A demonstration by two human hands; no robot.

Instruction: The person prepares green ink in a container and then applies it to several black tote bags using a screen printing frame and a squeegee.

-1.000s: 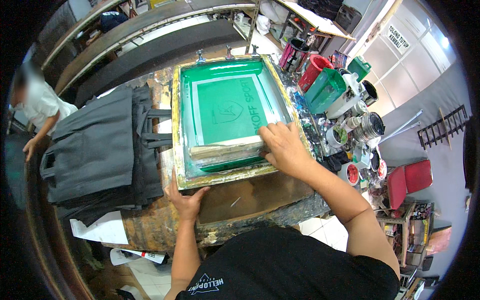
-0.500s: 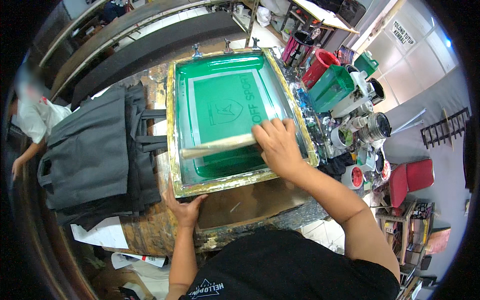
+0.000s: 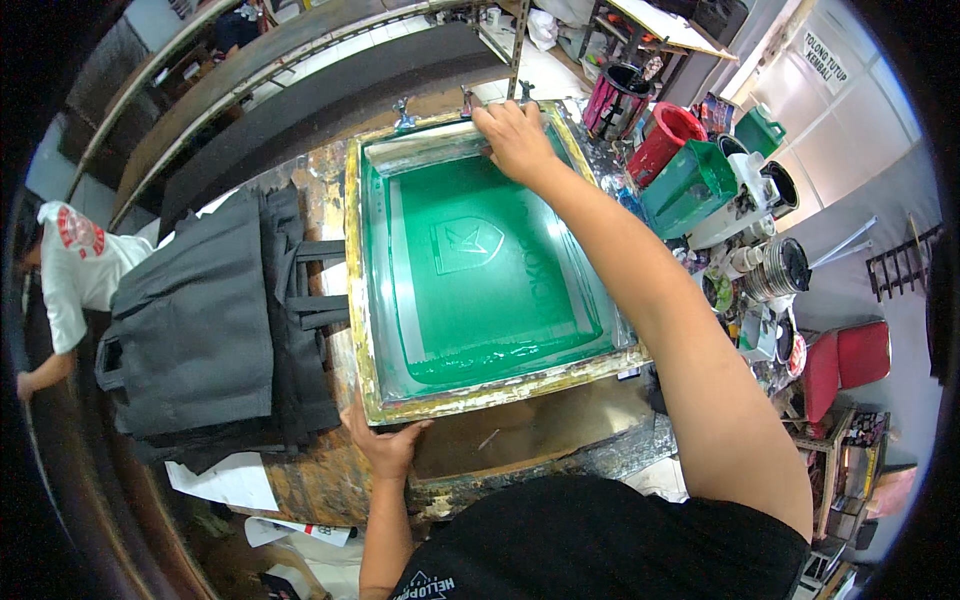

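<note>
My right hand (image 3: 515, 140) is closed round a long pale squeegee (image 3: 420, 147) at the far end of a screen printing frame (image 3: 354, 250). Green ink (image 3: 465, 310) covers the mesh, with a wet ridge along the near side. Through it a shield-shaped emblem and some lettering show. My left hand (image 3: 388, 445) grips the frame's near left corner, thumb along the near rail and fingers at the left side. Dark fabric bags (image 3: 200, 340) lie stacked left of the frame; two handle straps (image 3: 322, 312) reach its edge. What lies beneath the mesh is hidden.
Clamps (image 3: 403, 112) stand at the frame's far edge. Along the right are a red container (image 3: 668, 135), a green jug (image 3: 690, 190) and several ink pots. A co-worker in a white shirt (image 3: 85, 265) is at far left. A red chair (image 3: 850, 355) stands right.
My right hand has carried the squeegee from the near part of the mesh to its far end. Wet ink now lies along the near side. My left hand keeps its place at the corner.
</note>
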